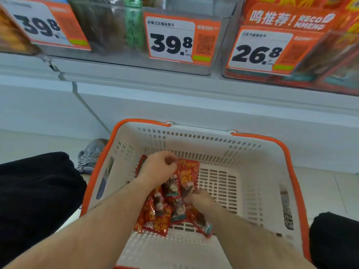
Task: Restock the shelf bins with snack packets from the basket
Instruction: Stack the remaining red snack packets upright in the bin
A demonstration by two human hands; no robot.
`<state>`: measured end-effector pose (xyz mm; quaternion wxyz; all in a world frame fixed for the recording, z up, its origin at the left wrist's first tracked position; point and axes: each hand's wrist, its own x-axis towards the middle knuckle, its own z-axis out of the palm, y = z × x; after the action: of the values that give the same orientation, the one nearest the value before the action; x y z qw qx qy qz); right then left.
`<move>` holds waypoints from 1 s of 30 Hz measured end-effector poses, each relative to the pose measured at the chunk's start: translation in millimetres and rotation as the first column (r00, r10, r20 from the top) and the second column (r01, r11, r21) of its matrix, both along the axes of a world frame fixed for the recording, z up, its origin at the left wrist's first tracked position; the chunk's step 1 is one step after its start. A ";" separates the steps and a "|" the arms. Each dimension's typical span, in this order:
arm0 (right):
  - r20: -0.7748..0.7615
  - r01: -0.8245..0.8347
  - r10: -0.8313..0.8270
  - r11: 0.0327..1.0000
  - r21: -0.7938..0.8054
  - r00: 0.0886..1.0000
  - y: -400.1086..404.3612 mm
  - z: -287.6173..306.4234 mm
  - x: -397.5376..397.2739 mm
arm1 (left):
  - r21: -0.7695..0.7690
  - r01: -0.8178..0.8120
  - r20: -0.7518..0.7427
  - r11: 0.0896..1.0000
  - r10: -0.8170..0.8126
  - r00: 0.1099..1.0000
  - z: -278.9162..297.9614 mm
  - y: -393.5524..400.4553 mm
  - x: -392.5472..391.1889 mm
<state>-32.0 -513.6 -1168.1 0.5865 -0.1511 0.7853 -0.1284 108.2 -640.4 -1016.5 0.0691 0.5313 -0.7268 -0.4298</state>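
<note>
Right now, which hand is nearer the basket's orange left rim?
Left. The left hand sits over the red snack packets toward the left side of the basket, closer to the orange left rim. The right hand is farther right, near the basket's middle.

White slatted basket with orange rim, sitting on the floor below the shelf, tilted slightly toward 11 o'clock. Red snack packets heaped on its floor toward 9 o'clock, overlapping at mixed angles, some with clear windows showing dark contents; one packet held up on end at the pile's 12 o'clock edge, yellow print facing up. Clear shelf bins at 12 o'clock: middle bin holding dark and green packets, right bin stocked with red and orange packs.
</note>
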 end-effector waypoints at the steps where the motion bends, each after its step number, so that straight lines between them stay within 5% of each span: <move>1: -0.009 0.013 -0.013 1.000 -0.007 1.000 1.3 -6.2 -2.7 | 0.002 -0.001 0.003 1.000 0.001 1.000 -0.5 -1.0 -0.4; 6: -0.263 -0.149 0.121 0.985 -0.088 0.957 -4.6 72.8 -19.1 | 0.040 -0.004 0.026 0.999 0.003 1.000 -2.6 -0.5 -2.4; 9: -0.461 -0.359 0.310 0.933 -0.019 0.831 -9.0 100.7 -40.9 | 0.041 0.017 0.039 0.999 -0.019 0.999 1.4 4.0 -8.8; 14: -0.541 -0.526 0.444 0.850 0.004 0.714 -16.2 173.6 -71.2 | 0.148 -0.013 -0.022 0.989 0.017 1.000 14.8 14.6 -23.9; 17: -0.568 -0.629 0.488 0.774 -0.070 0.663 -16.4 218.7 -85.6 | 0.374 -0.123 -0.107 0.919 0.174 0.979 30.7 21.6 -34.6; 21: -0.650 -0.615 0.318 0.731 -0.296 0.690 -16.0 274.6 -94.2 | 0.736 -0.149 -0.296 0.660 0.512 0.806 51.7 29.7 -53.6; 25: -0.657 -0.560 0.182 0.710 -0.426 0.731 -14.5 313.5 -96.0 | 0.846 0.022 -0.447 0.533 0.686 0.574 82.6 49.5 -75.2; 28: -0.677 -0.603 0.182 0.653 -0.459 0.713 -15.2 344.5 -96.1 | 0.774 0.122 -0.595 0.621 0.648 0.475 110.3 59.0 -87.0; 30: -0.721 -0.666 0.203 0.600 -0.443 0.663 -15.5 368.7 -97.8 | 0.661 0.013 -0.640 0.750 0.555 0.531 129.8 58.6 -88.5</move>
<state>-129.8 -529.1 -799.4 0.2188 -0.5846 0.7571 -0.1929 19.7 -581.8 -886.7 0.2925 0.3807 -0.3404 -0.8085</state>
